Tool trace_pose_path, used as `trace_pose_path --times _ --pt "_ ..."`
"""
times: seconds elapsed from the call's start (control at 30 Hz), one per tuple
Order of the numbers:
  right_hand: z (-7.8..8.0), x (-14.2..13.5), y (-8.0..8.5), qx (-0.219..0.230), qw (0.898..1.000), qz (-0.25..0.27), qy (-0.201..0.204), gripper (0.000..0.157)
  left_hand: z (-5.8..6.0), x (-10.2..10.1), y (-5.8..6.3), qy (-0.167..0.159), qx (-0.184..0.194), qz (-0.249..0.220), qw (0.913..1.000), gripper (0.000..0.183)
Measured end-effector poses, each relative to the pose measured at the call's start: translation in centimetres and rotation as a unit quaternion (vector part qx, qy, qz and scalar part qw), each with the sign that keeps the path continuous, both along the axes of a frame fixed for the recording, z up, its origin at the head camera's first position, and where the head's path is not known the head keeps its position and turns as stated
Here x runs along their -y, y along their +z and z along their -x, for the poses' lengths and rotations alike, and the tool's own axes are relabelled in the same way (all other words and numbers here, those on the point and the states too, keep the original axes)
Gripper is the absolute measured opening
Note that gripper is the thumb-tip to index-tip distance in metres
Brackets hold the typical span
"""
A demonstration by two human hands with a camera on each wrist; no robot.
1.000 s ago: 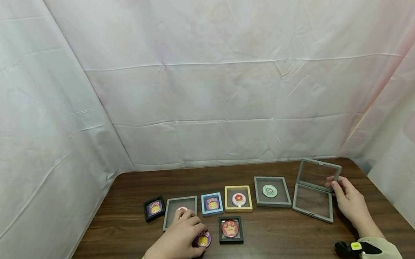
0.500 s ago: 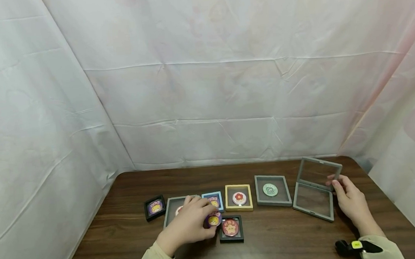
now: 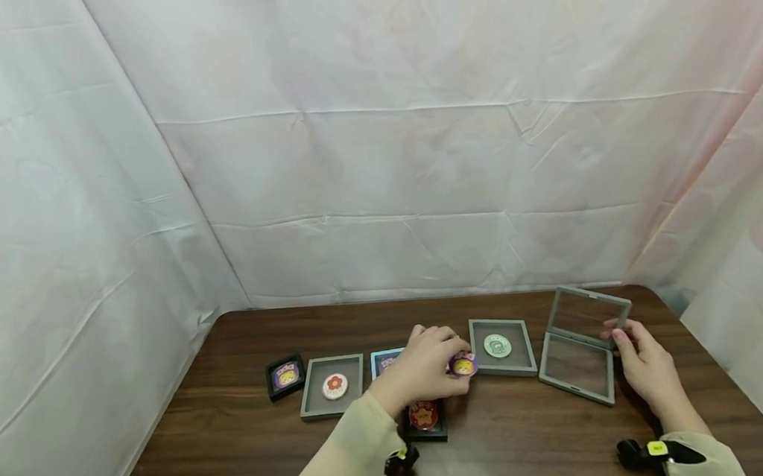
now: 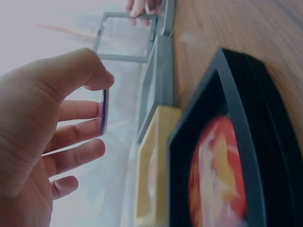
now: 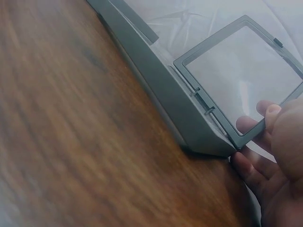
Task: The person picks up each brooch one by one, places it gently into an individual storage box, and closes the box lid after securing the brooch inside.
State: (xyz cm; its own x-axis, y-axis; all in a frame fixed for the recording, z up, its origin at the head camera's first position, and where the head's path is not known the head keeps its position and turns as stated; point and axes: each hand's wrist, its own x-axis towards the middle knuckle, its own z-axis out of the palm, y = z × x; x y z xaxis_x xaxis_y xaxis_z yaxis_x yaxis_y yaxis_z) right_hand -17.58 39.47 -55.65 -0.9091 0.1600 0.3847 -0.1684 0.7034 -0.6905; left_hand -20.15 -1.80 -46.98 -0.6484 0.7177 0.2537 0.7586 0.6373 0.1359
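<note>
Between thumb and fingers, my left hand [image 3: 428, 365] pinches a round purple badge [image 3: 462, 364] with a yellow cartoon face. In the left wrist view the badge [image 4: 104, 111] appears edge-on, above the level of the frames. The hand hides most of a yellow frame [image 4: 162, 165] and partly covers a blue frame [image 3: 386, 360]. On the right, my right hand [image 3: 647, 366] holds the raised lid of a hinged grey display frame [image 3: 576, 368] by its edge. The lid [image 5: 244, 75] has a clear film, and its base lies on the table with nothing seen inside.
A grey frame [image 3: 504, 366] with a green badge [image 3: 497, 346] lies left of the opened one. Farther left are a grey frame [image 3: 310, 404] with a red flower badge [image 3: 335, 386] and a small black frame [image 3: 273, 385]. Another black frame [image 3: 427, 436] holds a red star badge [image 3: 424, 415].
My left hand has carried the purple badge rightward across the frames, from near the left grey frame to beside the green-badge frame. The right hand keeps the lid raised in place.
</note>
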Motion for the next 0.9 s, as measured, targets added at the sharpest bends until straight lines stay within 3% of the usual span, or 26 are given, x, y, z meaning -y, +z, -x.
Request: trace_pose_path --times 0.2,0.43,0.9 --pt "0.1 0.0 -0.1 -0.003 1.0 0.003 0.003 0.032 1.3 -3.3 -0.7 0.0 0.017 -0.004 0.9998 0.04" --pt "-0.1 0.0 -0.1 0.006 1.0 0.002 0.001 0.033 1.8 -6.6 -1.2 0.007 0.019 -0.007 0.9998 0.044" --pt "-0.6 -0.6 -0.1 0.007 1.0 -0.002 -0.006 0.032 0.3 -14.6 -2.7 0.011 -0.009 0.024 0.9996 0.041"
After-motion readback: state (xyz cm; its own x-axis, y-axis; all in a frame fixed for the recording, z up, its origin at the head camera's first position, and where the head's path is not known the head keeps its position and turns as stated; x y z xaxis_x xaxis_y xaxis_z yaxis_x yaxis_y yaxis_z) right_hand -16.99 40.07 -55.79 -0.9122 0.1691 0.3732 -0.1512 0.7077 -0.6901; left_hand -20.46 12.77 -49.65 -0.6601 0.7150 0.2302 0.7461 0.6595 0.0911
